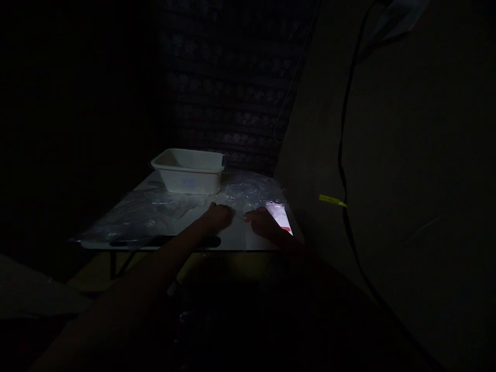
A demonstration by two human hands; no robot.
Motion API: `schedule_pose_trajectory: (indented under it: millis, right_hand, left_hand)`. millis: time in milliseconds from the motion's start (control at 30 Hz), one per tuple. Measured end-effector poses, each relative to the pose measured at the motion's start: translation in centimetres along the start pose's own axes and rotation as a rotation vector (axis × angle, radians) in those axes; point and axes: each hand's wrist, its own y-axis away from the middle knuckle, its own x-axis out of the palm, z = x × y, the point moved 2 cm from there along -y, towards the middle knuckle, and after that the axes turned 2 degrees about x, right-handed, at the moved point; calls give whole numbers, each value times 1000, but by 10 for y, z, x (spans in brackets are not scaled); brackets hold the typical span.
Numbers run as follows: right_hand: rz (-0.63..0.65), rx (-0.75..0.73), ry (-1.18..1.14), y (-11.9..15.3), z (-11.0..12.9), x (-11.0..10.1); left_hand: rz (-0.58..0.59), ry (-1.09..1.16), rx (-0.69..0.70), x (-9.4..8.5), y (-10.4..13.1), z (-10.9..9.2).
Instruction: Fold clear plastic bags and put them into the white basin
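Observation:
In dim light, my left hand [219, 217] is curled closed over the white tabletop [236, 235], just in front of a pale rectangular tub [194, 181]. My right hand [262, 221] is a short way to its right, fingers bent inward and pressed together beside a lit phone screen [279, 216]. Clear plastic sheeting [248, 188] lies crumpled just beyond both hands. Whatever the fingers hold is too dark to make out.
More crumpled clear plastic [132, 214] spreads over the table's left side. A dark slot [211, 241] runs along the front edge. On the right wall [406, 155] hangs a black cable [341, 155] with a yellow tag [329, 199]. A patterned curtain [236, 103] is behind the table.

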Motion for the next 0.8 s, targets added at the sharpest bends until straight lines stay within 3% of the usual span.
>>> schedule_pose_trajectory:
  millis: [233,433,667,800]
  right_hand:
    - [-54,31,-35,0,-3,-3]
    - [10,-5,-50,-5,5,-1]
    - [43,-47,11,6,2,-1]
    - [11,-69,36,12,2,-4]
  left_hand:
    - [-47,-29,31,-5,4,-6]
    - [-48,-46,29,-5,4,-9]
    - [-37,-34,23,-5,3,-9]
    - [-33,-20,14,-6,5,-11]
